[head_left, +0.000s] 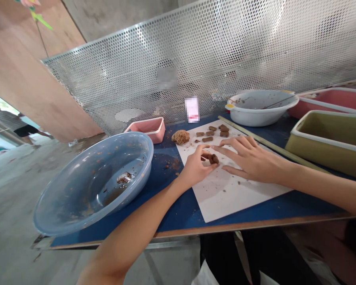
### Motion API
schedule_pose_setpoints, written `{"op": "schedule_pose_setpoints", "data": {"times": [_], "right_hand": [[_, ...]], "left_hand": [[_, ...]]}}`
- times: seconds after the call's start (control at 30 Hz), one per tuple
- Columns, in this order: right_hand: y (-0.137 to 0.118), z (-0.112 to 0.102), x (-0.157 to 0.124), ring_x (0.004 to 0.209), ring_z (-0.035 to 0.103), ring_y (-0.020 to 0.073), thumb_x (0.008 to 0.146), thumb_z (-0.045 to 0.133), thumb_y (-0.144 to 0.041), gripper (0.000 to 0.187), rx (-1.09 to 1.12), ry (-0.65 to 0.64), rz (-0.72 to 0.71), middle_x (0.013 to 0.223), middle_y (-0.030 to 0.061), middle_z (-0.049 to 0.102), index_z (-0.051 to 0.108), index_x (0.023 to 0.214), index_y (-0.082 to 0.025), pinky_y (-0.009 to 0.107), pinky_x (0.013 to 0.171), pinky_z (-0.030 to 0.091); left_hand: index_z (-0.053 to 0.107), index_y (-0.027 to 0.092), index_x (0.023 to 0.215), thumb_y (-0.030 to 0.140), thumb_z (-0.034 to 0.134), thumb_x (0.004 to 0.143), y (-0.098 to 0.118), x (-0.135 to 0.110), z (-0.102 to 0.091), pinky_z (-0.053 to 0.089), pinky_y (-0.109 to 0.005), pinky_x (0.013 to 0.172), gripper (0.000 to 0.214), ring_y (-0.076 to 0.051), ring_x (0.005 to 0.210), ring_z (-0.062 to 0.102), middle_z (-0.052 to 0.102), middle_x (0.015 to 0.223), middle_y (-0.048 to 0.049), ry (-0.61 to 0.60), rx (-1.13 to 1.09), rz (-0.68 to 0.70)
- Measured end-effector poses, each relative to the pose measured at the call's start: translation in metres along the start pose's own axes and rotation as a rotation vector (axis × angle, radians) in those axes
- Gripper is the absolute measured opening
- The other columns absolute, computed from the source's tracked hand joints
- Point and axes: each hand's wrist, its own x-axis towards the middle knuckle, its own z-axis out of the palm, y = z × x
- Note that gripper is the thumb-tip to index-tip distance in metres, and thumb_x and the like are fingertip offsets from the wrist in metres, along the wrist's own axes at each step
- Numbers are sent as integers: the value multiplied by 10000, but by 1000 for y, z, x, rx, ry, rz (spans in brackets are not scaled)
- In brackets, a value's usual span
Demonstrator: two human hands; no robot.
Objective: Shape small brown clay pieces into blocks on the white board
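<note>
My left hand (199, 163) pinches a small brown lump of clay (214, 159) between thumb and fingers, just over a white sheet (207, 204). Close on its right, my right hand (244, 158) has its fingers stretched and apart, with nothing in it; whether its fingertips touch the sheet I cannot tell. Several small shaped clay pieces (208, 139) lie at the far part of the sheet. A bigger rough ball of clay (180, 137) sits at the sheet's far left corner. Crumbs of clay are scattered about the sheet and the blue table top (178, 217).
A large blue basin (67, 198) with murky water overhangs the table's left edge. Behind it is a pink tub (158, 132). A long stick (263, 141) lies along the sheet's right side. A white basin (257, 116) and an olive tub (329, 156) stand right, before a perforated metal panel (130, 67).
</note>
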Motion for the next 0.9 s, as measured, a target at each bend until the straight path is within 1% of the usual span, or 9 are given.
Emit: {"op": "schedule_pose_setpoints", "data": {"times": [0.1, 0.17, 0.23, 0.33, 0.43, 0.5, 0.57, 0.77, 0.9], "right_hand": [[10, 4, 4, 1276, 604, 399, 1132, 602, -489, 697, 92, 72, 73, 1442, 201, 656, 393, 1747, -235, 542, 1040, 489], [15, 5, 7, 1269, 598, 386, 1123, 625, -489, 648, 142, 124, 105, 1419, 179, 657, 444, 1704, -267, 535, 1038, 478], [16, 4, 13, 1255, 590, 379, 1105, 660, -486, 589, 162, 172, 142, 1395, 162, 654, 516, 1642, -291, 529, 1023, 464], [10, 2, 25, 1225, 576, 372, 1078, 705, -524, 511, 166, 229, 201, 1369, 154, 643, 624, 1522, -285, 529, 1007, 443], [1, 3, 38, 1197, 559, 359, 1073, 715, -549, 446, 177, 253, 232, 1335, 149, 637, 693, 1420, -269, 533, 1008, 422], [-3, 5, 45, 1187, 547, 350, 1073, 718, -550, 410, 191, 251, 248, 1320, 142, 635, 725, 1369, -265, 536, 1015, 407], [-6, 7, 49, 1190, 545, 345, 1069, 729, -545, 385, 208, 239, 276, 1316, 137, 633, 749, 1328, -261, 533, 1019, 399], [-9, 10, 50, 1218, 572, 356, 1053, 756, -507, 314, 301, 235, 327, 1313, 135, 667, 769, 1223, -244, 537, 1022, 405], [-13, 10, 50, 1209, 588, 352, 1038, 752, -450, 222, 361, 242, 359, 1286, 124, 696, 756, 1136, -251, 538, 1022, 406]], "left_hand": [[579, 212, 1396, 348, 988, 802, 3, 3, -2, 598, -422, 1023, 733, -255, 1127, 793, 836, 1184, -117, 38, -319, -119], [606, 208, 1381, 449, 1025, 769, 6, 4, -5, 611, -402, 1003, 780, -271, 1197, 784, 821, 1272, -148, 44, -560, -223], [656, 217, 1345, 561, 1017, 773, 9, 5, -7, 626, -398, 1018, 758, -270, 1230, 775, 795, 1358, -150, 48, -701, -299], [722, 243, 1253, 704, 902, 869, 12, 4, -9, 656, -417, 1049, 626, -254, 1208, 777, 780, 1379, -119, 49, -741, -362], [753, 254, 1166, 760, 790, 949, 13, 2, -8, 677, -456, 1069, 552, -264, 1203, 780, 797, 1303, -105, 60, -709, -365], [763, 251, 1141, 750, 779, 964, 13, 1, -7, 674, -472, 1092, 530, -262, 1188, 784, 805, 1255, -101, 74, -727, -350], [771, 244, 1128, 694, 828, 954, 13, 0, -6, 667, -460, 1102, 486, -241, 1140, 788, 810, 1209, -87, 90, -806, -362], [798, 231, 1059, 477, 992, 857, 15, 1, -3, 654, -330, 970, 373, -162, 934, 770, 810, 1047, -33, 148, -1099, -466], [809, 235, 1052, 372, 992, 873, 17, 1, 0, 638, -302, 963, 290, -127, 888, 762, 818, 1041, 2, 153, -1217, -465]]}}
